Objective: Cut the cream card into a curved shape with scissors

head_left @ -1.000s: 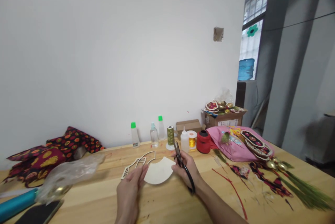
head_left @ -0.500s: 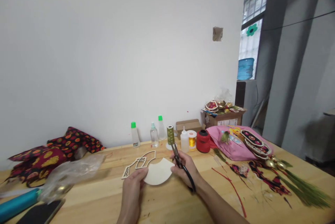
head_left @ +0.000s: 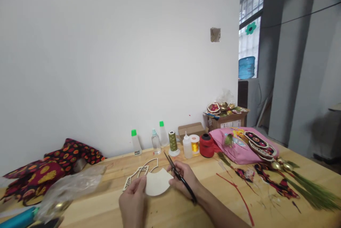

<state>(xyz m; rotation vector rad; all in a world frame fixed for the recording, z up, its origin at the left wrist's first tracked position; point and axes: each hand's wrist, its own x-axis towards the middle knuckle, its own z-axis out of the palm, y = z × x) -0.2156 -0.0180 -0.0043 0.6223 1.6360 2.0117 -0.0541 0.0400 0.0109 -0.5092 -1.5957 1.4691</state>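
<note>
"OK so, what's up front?"

"Left hand (head_left: 133, 199) is pinched shut on one side of a cream fan-shaped piece (head_left: 157, 182), which sits between the two hands, out over the worktop (head_left: 101, 206). Right hand (head_left: 185, 178) is curled around black-handled scissors (head_left: 179, 175), thumb tip at the piece's other side. Openwork frames (head_left: 129, 181) lie just past the left fingers."

"Elbow room?"

"Decent. Plain light wood runs from the left hand over to a crumpled plastic bag (head_left: 71, 189), and more between the right forearm and a red cord (head_left: 239, 199). Tassels (head_left: 311, 192) lie near the slanting right edge; the back edge runs along the wall."

"Any labels I can read?"

"Tiny ones, lol. There's a dark label low on the left green-capped bottle (head_left: 136, 144), too small to make out. Next along the back: green thread spool (head_left: 172, 141), white squeeze bottle (head_left: 187, 148), yellow spool (head_left: 195, 146), red cone (head_left: 206, 147). Behind the pink bag (head_left: 229, 150), a cardboard box (head_left: 225, 123) wears a white label (head_left: 231, 124), print too blurry."

"And the room?"

"White wall (head_left: 119, 50) with a squarish brown patch (head_left: 215, 34), then a blue water jug (head_left: 246, 67) by a barred window (head_left: 247, 45) with a green flower (head_left: 250, 28) on it."
</note>
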